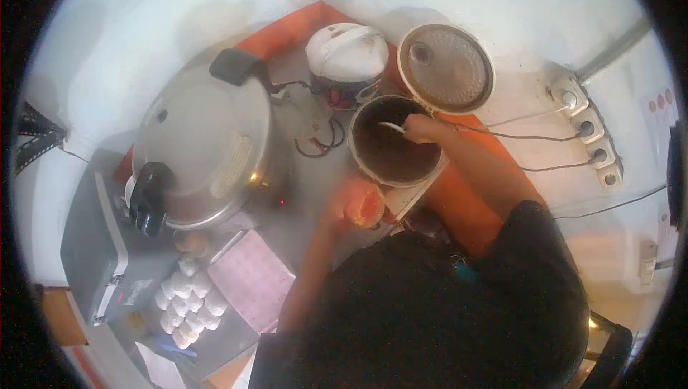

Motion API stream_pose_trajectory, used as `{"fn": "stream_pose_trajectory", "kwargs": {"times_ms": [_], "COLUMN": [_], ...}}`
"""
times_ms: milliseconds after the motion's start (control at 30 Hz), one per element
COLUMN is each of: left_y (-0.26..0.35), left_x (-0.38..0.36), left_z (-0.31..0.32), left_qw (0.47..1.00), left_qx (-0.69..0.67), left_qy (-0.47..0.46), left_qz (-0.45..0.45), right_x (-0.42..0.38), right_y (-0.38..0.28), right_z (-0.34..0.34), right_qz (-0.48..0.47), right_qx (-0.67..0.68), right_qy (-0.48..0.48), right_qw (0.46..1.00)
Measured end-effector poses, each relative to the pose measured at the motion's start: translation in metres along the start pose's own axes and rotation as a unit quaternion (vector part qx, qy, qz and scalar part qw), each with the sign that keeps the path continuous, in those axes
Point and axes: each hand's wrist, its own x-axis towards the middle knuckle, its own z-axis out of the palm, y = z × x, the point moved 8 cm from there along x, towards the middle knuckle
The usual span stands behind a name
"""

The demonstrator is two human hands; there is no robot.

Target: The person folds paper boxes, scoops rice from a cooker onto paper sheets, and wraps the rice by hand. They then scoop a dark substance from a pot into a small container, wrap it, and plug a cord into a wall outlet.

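My right hand is closed round the handle of a pale spoon or rice paddle, held over the open rice cooker. Dark brown contents show inside its pot, and the cooker's lid stands raised behind. My left hand, slightly blurred, is closed round an orange-red, cup-like thing in front of the cooker. Whether that thing holds anything, I cannot make out.
A large pressure cooker with black handles stands at left. Behind is a second, white-lidded cooker. Several white wrapped pieces lie near a pink sheet and grey case. Cords run to wall sockets.
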Motion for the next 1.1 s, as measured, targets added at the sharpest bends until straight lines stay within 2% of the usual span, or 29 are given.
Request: {"fn": "stream_pose_trajectory", "kwargs": {"times_ms": [67, 167, 233, 300, 333, 400, 433, 467, 533, 567, 633, 667, 700, 767, 867, 967, 1067, 1100], "left_y": [-0.006, 0.023, 0.045, 0.039, 0.010, 0.000, 0.007, 0.008, 0.015, 0.018, -0.007, -0.007, -0.008, -0.003, 0.012, 0.002, 0.005, 0.007], "left_x": [0.002, -0.003, -0.015, -0.007, 0.000, 0.008, 0.010, 0.007, 0.002, 0.002, 0.018, 0.022, 0.027, 0.013, 0.006, 0.012, 0.021, 0.019], "left_z": [-0.004, 0.035, 0.064, 0.055, 0.026, 0.012, 0.023, 0.031, 0.035, 0.035, 0.010, 0.004, -0.001, 0.005, 0.014, 0.014, 0.018, 0.020], "left_qw": [1.000, 0.994, 0.994, 0.999, 0.997, 0.999, 0.998, 0.988, 0.990, 0.991, 0.996, 0.995, 0.995, 0.994, 0.986, 0.986, 0.994, 0.995], "left_qx": [-0.026, -0.102, -0.077, -0.002, 0.059, 0.042, -0.037, -0.119, -0.100, -0.086, 0.086, 0.093, 0.100, -0.058, -0.077, -0.128, -0.085, -0.078], "left_qy": [-0.004, -0.010, -0.009, -0.028, -0.041, -0.023, 0.006, 0.037, 0.058, 0.064, -0.022, -0.020, -0.018, 0.078, 0.104, 0.050, 0.018, 0.015], "left_qz": [-0.010, -0.036, -0.079, -0.044, 0.005, 0.005, -0.042, -0.092, -0.084, -0.080, -0.028, -0.020, -0.012, -0.049, -0.101, -0.090, -0.068, -0.053], "right_x": [-0.026, -0.087, -0.055, -0.018, -0.023, -0.048, -0.069, -0.059, -0.042, -0.035, 0.002, 0.004, 0.007, -0.037, -0.053, -0.015, -0.056, -0.063], "right_y": [0.008, -0.016, -0.014, -0.007, -0.004, -0.008, -0.013, -0.011, 0.004, 0.003, 0.016, 0.003, 0.014, -0.005, 0.020, 0.047, -0.016, -0.018], "right_z": [-0.036, -0.089, -0.032, 0.002, -0.004, -0.037, -0.069, -0.073, -0.063, -0.056, 0.013, 0.015, 0.010, -0.037, -0.075, 0.012, -0.048, -0.070], "right_qz": [0.054, 0.151, 0.103, 0.051, 0.075, 0.118, 0.185, 0.161, 0.121, 0.161, 0.097, 0.063, 0.096, 0.160, 0.160, 0.212, 0.181, 0.162], "right_qx": [0.027, 0.079, 0.063, 0.035, 0.079, 0.164, 0.184, 0.159, 0.121, 0.151, 0.066, 0.023, 0.082, 0.202, 0.149, 0.313, 0.298, 0.292], "right_qy": [0.036, -0.084, -0.105, -0.109, -0.106, -0.096, -0.053, -0.057, -0.069, -0.040, -0.013, 0.001, -0.021, -0.081, -0.085, -0.140, -0.169, -0.143], "right_qw": [0.998, 0.982, 0.987, 0.992, 0.988, 0.975, 0.964, 0.972, 0.983, 0.975, 0.993, 0.998, 0.992, 0.963, 0.972, 0.915, 0.922, 0.932]}}
